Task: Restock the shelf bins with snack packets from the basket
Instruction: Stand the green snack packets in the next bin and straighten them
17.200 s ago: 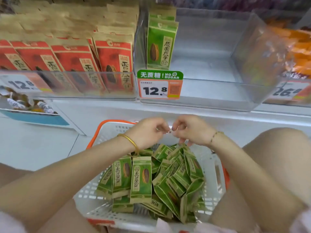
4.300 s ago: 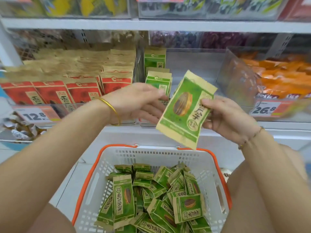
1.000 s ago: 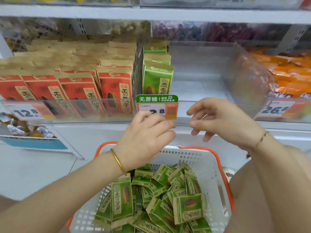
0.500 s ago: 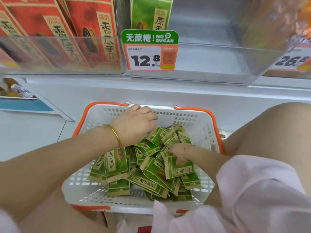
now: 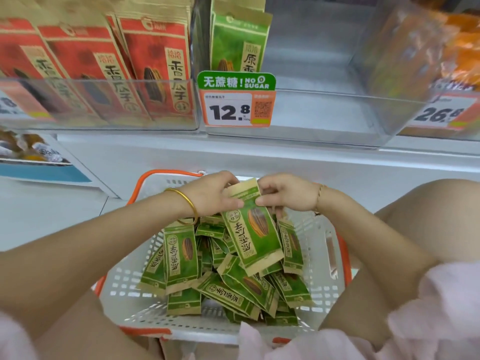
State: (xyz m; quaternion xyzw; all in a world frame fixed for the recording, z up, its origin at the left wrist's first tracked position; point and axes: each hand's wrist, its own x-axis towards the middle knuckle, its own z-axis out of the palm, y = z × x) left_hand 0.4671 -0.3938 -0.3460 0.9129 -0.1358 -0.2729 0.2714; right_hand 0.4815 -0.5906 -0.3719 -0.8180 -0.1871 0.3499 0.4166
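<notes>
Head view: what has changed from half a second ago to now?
The left hand and right hand, then down in the heap, now pinch one packet by its top and have raised it. The basket, its heap and the bin stay as they were.

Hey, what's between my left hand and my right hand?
One green snack packet, pinched near its top by the left hand and right hand over the basket; the head view shows it.
</notes>
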